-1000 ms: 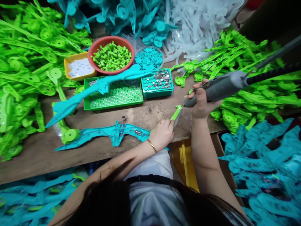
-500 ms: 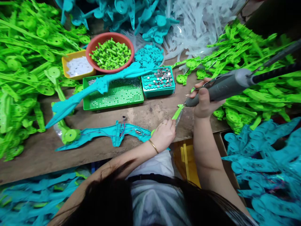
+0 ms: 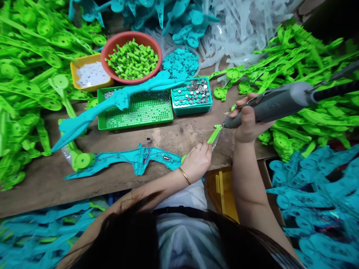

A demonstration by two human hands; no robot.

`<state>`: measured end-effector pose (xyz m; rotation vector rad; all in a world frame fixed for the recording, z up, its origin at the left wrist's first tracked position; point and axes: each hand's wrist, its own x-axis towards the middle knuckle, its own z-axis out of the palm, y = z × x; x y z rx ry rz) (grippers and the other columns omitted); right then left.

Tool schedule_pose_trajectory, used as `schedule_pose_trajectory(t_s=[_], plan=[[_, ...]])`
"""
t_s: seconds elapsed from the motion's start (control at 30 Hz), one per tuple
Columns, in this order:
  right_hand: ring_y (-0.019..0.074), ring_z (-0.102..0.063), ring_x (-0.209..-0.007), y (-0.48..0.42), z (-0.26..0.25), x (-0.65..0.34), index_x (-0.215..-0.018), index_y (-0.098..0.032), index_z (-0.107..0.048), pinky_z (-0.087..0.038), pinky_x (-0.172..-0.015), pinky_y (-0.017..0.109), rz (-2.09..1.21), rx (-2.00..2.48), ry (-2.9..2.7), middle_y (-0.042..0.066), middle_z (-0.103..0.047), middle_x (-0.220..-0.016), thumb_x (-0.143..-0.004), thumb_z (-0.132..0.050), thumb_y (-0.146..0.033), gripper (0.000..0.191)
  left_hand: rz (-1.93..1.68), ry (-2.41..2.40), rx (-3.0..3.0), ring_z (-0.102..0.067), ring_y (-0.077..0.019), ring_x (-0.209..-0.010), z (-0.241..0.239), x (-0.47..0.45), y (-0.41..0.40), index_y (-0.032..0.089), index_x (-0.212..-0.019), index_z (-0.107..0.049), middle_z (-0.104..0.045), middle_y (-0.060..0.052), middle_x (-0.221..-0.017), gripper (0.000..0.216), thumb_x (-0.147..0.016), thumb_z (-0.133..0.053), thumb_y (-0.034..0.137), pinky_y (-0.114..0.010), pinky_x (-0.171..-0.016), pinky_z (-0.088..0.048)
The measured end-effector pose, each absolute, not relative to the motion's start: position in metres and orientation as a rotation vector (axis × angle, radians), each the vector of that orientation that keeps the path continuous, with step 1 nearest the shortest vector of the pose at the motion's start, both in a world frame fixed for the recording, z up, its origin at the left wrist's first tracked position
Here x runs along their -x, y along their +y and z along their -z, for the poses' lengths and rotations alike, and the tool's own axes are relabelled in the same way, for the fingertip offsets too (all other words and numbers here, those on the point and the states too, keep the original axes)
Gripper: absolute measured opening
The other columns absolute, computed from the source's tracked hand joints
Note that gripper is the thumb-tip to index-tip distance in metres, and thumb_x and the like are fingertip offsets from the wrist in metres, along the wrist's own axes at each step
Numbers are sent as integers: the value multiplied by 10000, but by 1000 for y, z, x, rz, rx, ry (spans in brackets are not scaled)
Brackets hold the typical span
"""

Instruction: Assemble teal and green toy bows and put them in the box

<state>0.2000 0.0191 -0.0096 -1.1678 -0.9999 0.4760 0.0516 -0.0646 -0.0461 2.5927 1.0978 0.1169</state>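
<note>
My right hand [image 3: 248,123] is wrapped around a grey electric screwdriver [image 3: 276,102] whose tip touches the end of a small green plastic piece [image 3: 214,134]. My left hand [image 3: 198,160] pinches that green piece near the front edge of the wooden table [image 3: 174,138]; a clear part lies against the piece. A teal bow-shaped half shell [image 3: 129,158] with wires lies on the table just left of my left hand. A second teal bow shell [image 3: 112,102] rests across the green perforated tray [image 3: 137,110].
A red bowl [image 3: 131,56] holds green tubes, a yellow tray [image 3: 91,73] white discs, a clear bowl [image 3: 181,61] teal bits, a teal tray [image 3: 192,95] button cells. Heaps of green parts [image 3: 28,74], green parts [image 3: 303,74] and teal parts [image 3: 314,201] crowd the sides.
The view has shifted slightly; both hands, the screwdriver and the green piece stay together at the same spot on the table.
</note>
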Motion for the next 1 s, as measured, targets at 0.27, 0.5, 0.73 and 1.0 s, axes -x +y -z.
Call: schedule_pose_trajectory(t_s=[0.27, 0.5, 0.73, 1.0], plan=[[88, -518, -440, 29, 15, -199, -838, -223, -606, -445, -454, 259, -489, 1118, -898, -54, -561, -649, -641, -750, -527, 390, -89, 1104, -2585, -545, -251, -1103, 43, -52, -64, 25, -1349, -439, -543, -193, -1299, 428, -952, -410, 181, -355, -914, -506], [94, -530, -450, 34, 20, -203, -836, -205, -611, -477, -453, 274, -463, 1125, -947, -30, -609, -682, -666, -752, -526, 390, -110, 1113, -2586, -561, -246, -1060, 46, -54, -62, 18, -1341, -451, -590, -177, -1182, 432, -949, -426, 197, -345, -872, -512], [145, -655, -691, 3, -28, -199, -1019, -246, -625, -560, -669, 318, -541, 993, -1164, 5, -666, -887, -725, -745, -446, 376, -105, 1107, -2501, -546, -274, -1115, 29, -40, -61, 79, -1384, -409, -553, -163, -1274, 577, -897, -572, 343, -382, -925, -479], [84, -529, -475, -46, 6, -167, -926, -246, -603, -445, -445, 254, -635, 946, -999, -15, -630, -809, -735, -670, -496, 322, -282, 1140, -2598, -495, -328, -1170, 30, -8, -85, 88, -1268, -525, -545, -169, -1302, 702, -803, -615, 606, -452, -1028, -362]])
